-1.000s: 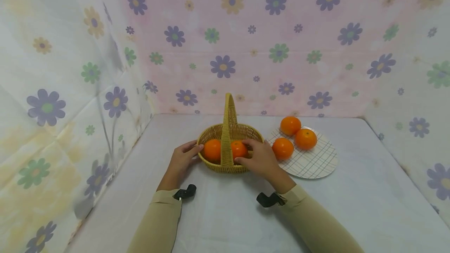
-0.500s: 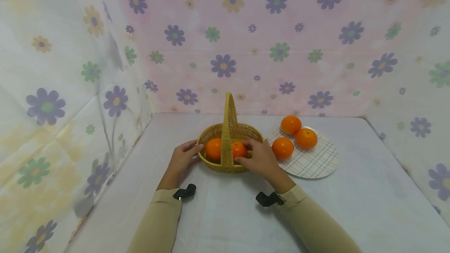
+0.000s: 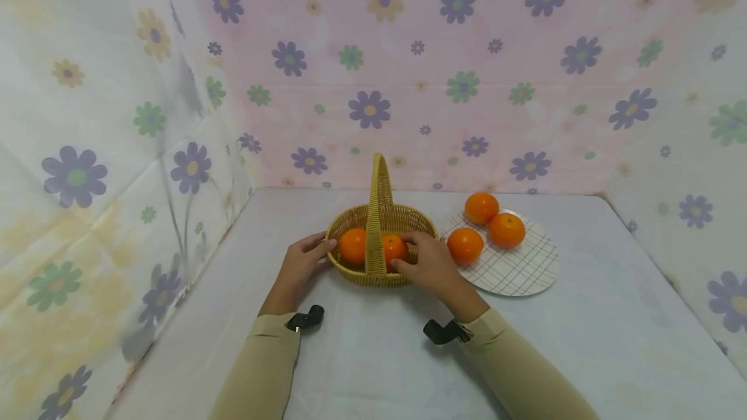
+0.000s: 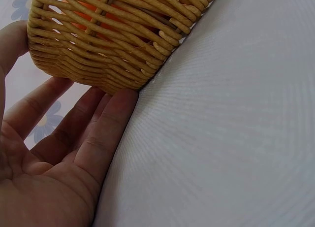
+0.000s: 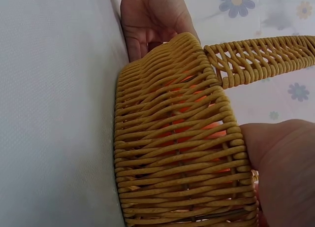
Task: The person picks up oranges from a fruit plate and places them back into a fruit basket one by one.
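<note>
The yellow woven basket [image 3: 382,280], with an arched handle [image 3: 375,212], stands on the table. Inside it are two oranges, one left of the handle [image 3: 353,246] and the right-hand orange [image 3: 393,248]. My right hand [image 3: 434,263] reaches over the basket's right rim and pinches that orange between thumb and fingers. At the opposite end my left hand [image 3: 300,271] rests against the basket. In the left wrist view its straight fingers [image 4: 106,133] touch the lower wall, while the thumb is at the rim. The weave hides most of the fruit in both wrist views.
To the right of the basket lies a white checked plate [image 3: 525,274]. Near its left and back edges sit three more oranges, the closest orange [image 3: 465,246] right beside my right hand. Flowered cloth [image 3: 373,70] encloses the white table [image 3: 362,355] at the back and sides.
Both hands stay nearly in place. The left orange in the basket has shifted a touch away from me, and the closest orange on the plate slightly left.
</note>
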Demonstrator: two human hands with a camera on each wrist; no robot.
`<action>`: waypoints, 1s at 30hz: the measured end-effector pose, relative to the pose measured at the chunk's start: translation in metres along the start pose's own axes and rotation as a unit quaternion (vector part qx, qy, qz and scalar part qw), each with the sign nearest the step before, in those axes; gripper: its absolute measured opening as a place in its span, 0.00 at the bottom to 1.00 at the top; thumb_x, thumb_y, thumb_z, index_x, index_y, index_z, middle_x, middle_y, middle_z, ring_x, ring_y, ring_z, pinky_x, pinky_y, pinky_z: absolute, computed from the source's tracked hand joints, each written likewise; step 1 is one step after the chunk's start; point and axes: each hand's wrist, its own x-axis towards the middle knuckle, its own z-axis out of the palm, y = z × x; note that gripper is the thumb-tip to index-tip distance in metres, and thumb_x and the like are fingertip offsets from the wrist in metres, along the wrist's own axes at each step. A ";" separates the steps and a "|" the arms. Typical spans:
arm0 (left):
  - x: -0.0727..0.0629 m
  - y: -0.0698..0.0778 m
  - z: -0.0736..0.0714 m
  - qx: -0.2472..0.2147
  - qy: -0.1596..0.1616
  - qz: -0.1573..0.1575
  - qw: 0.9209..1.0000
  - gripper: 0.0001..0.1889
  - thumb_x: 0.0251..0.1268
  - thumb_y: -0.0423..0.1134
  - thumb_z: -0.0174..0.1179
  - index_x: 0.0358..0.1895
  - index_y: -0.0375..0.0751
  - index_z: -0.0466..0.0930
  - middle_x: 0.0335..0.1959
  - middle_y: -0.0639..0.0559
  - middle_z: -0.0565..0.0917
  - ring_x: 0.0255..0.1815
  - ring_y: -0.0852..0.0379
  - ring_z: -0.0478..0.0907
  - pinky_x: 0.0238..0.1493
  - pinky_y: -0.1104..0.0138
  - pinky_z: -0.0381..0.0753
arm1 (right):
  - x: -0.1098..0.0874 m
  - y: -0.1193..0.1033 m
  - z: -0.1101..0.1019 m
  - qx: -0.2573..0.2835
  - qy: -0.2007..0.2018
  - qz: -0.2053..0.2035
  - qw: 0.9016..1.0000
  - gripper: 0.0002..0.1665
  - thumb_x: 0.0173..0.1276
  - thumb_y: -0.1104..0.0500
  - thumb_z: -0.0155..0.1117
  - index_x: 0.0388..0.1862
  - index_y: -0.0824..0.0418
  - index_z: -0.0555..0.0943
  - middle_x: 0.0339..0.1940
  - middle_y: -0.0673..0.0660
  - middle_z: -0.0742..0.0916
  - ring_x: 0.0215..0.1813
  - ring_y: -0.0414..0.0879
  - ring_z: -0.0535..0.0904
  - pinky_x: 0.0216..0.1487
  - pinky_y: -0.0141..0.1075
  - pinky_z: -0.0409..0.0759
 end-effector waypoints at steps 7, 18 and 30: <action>0.000 -0.002 0.000 -0.002 -0.002 0.009 1.000 0.32 0.65 0.52 0.72 0.69 0.43 0.78 0.66 0.44 0.81 0.63 0.49 0.81 0.58 0.61 0.88 | 0.000 0.000 -0.008 -0.016 0.013 -0.026 0.999 0.30 0.66 0.50 0.75 0.64 0.58 0.81 0.64 0.56 0.85 0.69 0.56 0.76 0.74 0.54 0.75; 0.000 -0.001 0.000 -0.003 0.002 0.010 1.000 0.31 0.66 0.50 0.72 0.68 0.41 0.78 0.66 0.44 0.81 0.63 0.49 0.82 0.58 0.61 0.88 | 0.002 0.005 -0.034 -0.013 0.061 -0.069 0.996 0.19 0.67 0.56 0.72 0.56 0.56 0.84 0.63 0.56 0.84 0.70 0.57 0.74 0.74 0.58 0.73; 0.003 -0.003 -0.003 0.002 -0.008 0.005 1.000 0.32 0.64 0.53 0.73 0.68 0.43 0.78 0.66 0.45 0.81 0.63 0.49 0.81 0.59 0.61 0.87 | 0.003 0.020 -0.060 -0.067 0.033 -0.016 0.997 0.36 0.63 0.54 0.76 0.68 0.56 0.76 0.70 0.59 0.78 0.74 0.58 0.71 0.75 0.60 0.73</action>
